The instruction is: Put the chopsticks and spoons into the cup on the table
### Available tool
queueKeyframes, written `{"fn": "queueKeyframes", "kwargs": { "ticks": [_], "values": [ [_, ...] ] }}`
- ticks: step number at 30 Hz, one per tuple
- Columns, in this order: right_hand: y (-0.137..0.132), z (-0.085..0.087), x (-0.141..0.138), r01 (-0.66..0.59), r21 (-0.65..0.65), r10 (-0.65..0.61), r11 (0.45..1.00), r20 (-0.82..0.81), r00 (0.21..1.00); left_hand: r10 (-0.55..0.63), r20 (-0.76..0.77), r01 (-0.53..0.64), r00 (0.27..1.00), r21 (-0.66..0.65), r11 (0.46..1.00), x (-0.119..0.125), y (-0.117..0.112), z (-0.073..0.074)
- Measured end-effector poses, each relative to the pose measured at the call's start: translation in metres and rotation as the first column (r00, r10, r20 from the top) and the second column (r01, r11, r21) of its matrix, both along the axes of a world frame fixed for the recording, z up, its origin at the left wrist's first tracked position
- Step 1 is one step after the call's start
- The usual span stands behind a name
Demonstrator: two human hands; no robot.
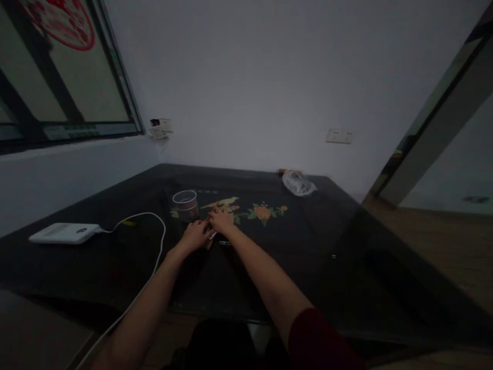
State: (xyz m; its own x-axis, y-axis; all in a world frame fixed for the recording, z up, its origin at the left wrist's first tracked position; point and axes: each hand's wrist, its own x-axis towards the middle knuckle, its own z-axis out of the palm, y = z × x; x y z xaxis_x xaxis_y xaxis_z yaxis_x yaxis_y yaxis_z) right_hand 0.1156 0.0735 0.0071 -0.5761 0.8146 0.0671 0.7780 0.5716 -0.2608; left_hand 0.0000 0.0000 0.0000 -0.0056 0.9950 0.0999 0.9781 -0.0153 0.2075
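My left hand (195,234) and my right hand (222,220) meet over the dark tabletop, their fingers bent and close together. Between and beneath them shows a small flat piece (210,241), brown with some white, mostly covered by the fingers; its kind cannot be made out. A paper-like cup (187,207) with a pale rim and a dull purple-grey side stands upright just left of my left hand's fingers. Close under my right wrist lies a small shiny object (224,243), too dim to name.
The black table (269,277) carries a printed flower design (262,211). A white power bank (65,233) lies at left, its cable (163,236) curving past my left forearm. A crumpled clear plastic bag (298,184) sits by the wall. Sockets (339,136) are on the wall.
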Motion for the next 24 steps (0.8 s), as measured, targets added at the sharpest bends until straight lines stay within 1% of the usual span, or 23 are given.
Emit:
{"fn": "queueKeyframes", "kwargs": {
  "ticks": [5, 11, 13, 16, 20, 24],
  "values": [
    [-0.004, 0.0, 0.019, 0.01, 0.006, -0.01, 1.0, 0.018, 1.0, -0.088, 0.045, 0.088, 0.995, 0.003, 0.996, 0.011, -0.004, 0.006],
    [-0.009, 0.002, 0.054, 0.033, -0.013, -0.033, 0.999, 0.001, 0.999, -0.226, 0.147, 0.216, 0.963, 0.079, 0.973, 0.034, -0.009, 0.005],
    [-0.01, 0.003, 0.068, 0.054, -0.012, -0.054, 0.998, 0.004, 0.999, -0.275, 0.173, 0.263, 0.946, 0.092, 0.96, 0.044, -0.01, 0.006],
    [-0.012, 0.003, 0.091, 0.043, -0.003, -0.043, 0.999, 0.01, 0.999, -0.34, 0.182, 0.331, 0.923, 0.081, 0.94, 0.061, -0.011, 0.007],
    [-0.015, 0.002, 0.121, 0.052, 0.005, -0.052, 0.999, 0.021, 0.998, -0.38, 0.145, 0.377, 0.913, 0.051, 0.925, 0.088, -0.01, 0.008],
    [-0.016, 0.002, 0.151, 0.08, 0.018, -0.081, 0.997, 0.036, 0.996, -0.426, 0.107, 0.423, 0.899, 0.047, 0.905, 0.122, -0.011, 0.011]
  ]
}}
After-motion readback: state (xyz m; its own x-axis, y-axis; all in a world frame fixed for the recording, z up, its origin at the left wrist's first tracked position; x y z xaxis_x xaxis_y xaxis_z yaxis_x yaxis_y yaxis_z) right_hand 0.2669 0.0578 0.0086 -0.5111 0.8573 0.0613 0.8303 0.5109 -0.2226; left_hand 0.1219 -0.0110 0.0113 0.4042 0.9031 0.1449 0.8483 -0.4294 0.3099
